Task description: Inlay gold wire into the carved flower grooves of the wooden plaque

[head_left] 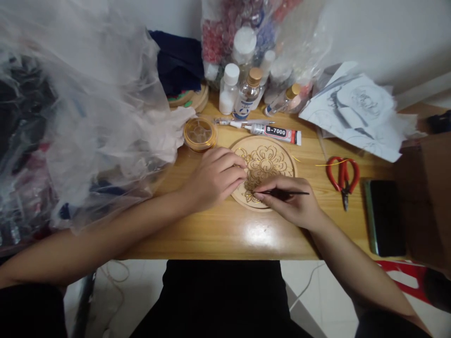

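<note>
A round wooden board (295, 164) lies on the table, its face covered with a flower pattern outlined in thin gold wire (267, 162). My right hand (292, 202) rests at the board's lower right, closed around slim dark tweezers (298, 193). Their tips point at the small wire flower (248, 196) near the lower left rim, though the very ends are hard to see. Over the board's left edge, my left hand (220, 176) is closed, fingers bent together and fingertips on the pattern. Its thumb is hidden, and I cannot make out what it pinches.
Behind the board lie a B-7000 glue tube (276, 132), a pen (225, 121) and a gold wire spool (200, 134). Several bottles (247, 94) stand farther back. Red-handled pliers (343, 178), a phone (385, 218) and printed papers (355, 112) are right; plastic bags (105, 103) crowd the left.
</note>
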Action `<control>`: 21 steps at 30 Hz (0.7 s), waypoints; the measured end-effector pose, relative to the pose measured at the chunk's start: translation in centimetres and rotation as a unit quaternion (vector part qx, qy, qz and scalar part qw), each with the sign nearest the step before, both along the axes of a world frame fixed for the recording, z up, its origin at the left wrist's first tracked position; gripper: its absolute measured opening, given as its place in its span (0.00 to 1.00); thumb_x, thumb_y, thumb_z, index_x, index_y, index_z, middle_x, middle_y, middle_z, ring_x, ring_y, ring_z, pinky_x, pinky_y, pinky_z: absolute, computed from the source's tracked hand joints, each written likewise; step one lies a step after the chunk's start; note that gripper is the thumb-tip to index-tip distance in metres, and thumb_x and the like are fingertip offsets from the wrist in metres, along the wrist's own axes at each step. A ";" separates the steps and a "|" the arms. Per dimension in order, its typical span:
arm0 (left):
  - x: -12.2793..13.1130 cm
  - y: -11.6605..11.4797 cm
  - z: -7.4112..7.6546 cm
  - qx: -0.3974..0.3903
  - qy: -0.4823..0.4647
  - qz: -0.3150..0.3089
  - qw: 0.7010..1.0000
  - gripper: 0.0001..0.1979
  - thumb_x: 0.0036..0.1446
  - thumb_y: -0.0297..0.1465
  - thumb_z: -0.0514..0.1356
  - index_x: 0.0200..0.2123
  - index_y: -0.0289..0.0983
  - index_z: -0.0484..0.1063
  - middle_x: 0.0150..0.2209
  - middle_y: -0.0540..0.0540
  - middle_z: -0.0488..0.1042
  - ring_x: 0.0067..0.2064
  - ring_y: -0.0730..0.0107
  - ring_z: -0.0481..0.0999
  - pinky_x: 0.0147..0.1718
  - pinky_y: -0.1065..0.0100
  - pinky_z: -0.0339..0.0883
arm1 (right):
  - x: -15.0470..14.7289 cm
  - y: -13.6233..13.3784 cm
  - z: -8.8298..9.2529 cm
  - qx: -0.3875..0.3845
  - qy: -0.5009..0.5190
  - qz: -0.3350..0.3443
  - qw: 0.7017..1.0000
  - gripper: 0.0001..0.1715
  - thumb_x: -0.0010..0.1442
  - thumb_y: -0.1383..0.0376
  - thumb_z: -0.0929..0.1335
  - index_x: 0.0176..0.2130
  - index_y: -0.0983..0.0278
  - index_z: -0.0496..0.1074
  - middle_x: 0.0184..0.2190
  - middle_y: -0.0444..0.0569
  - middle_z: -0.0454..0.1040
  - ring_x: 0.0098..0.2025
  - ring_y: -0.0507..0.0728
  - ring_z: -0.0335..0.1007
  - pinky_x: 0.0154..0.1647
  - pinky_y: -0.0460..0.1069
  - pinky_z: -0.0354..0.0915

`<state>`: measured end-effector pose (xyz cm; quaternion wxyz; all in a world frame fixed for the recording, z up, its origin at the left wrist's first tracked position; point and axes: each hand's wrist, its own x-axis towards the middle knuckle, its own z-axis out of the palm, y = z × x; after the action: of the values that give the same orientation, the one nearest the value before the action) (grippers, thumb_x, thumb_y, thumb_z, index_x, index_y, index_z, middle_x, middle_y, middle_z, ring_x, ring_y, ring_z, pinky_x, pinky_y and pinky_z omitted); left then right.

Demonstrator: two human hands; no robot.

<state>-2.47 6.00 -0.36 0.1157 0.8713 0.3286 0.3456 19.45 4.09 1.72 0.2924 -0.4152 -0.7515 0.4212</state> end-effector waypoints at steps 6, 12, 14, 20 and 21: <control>0.0 0.0 0.0 -0.017 0.004 -0.010 1.000 0.04 0.62 0.29 0.58 0.35 0.36 0.71 0.38 0.48 0.76 0.43 0.66 0.69 0.44 0.63 0.63 | 0.2 0.1 0.0 -0.030 0.007 -0.008 1.000 0.02 0.53 0.68 0.73 0.32 0.63 0.77 0.26 0.45 0.78 0.26 0.49 0.71 0.25 0.45 0.64; 0.0 0.0 0.1 -0.023 -0.006 -0.017 1.000 0.05 0.63 0.29 0.56 0.35 0.35 0.71 0.36 0.47 0.75 0.41 0.67 0.69 0.43 0.64 0.64 | -0.1 0.2 0.4 -0.115 0.058 -0.049 0.990 0.04 0.50 0.66 0.75 0.30 0.63 0.77 0.24 0.45 0.76 0.24 0.49 0.69 0.23 0.45 0.62; 0.0 0.0 0.0 -0.018 -0.008 -0.016 1.000 0.06 0.63 0.29 0.56 0.34 0.35 0.70 0.35 0.47 0.75 0.40 0.68 0.69 0.42 0.64 0.63 | 0.0 0.6 0.6 -0.169 0.112 -0.076 0.976 0.07 0.47 0.65 0.76 0.29 0.63 0.77 0.22 0.44 0.75 0.23 0.49 0.68 0.22 0.45 0.63; 0.2 -0.8 0.3 -0.020 -0.003 -0.014 1.000 0.07 0.63 0.31 0.57 0.33 0.37 0.73 0.34 0.48 0.76 0.40 0.68 0.71 0.43 0.64 0.62 | 1.6 2.7 0.6 -0.211 0.312 -0.227 0.898 0.21 0.41 0.53 0.78 0.27 0.62 0.70 0.18 0.38 0.69 0.16 0.46 0.59 0.16 0.43 0.54; 0.2 -0.9 0.4 -0.018 0.000 -0.012 1.000 0.07 0.63 0.31 0.57 0.32 0.37 0.73 0.33 0.48 0.76 0.40 0.68 0.72 0.43 0.64 0.62 | 1.9 3.0 0.6 -0.208 0.324 -0.234 0.893 0.22 0.40 0.53 0.78 0.27 0.62 0.69 0.18 0.38 0.68 0.16 0.46 0.58 0.15 0.43 0.53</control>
<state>-2.29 5.07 0.06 0.1356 0.8729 0.3241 0.3385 21.33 7.13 2.37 0.5164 -0.4709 -0.3917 0.5984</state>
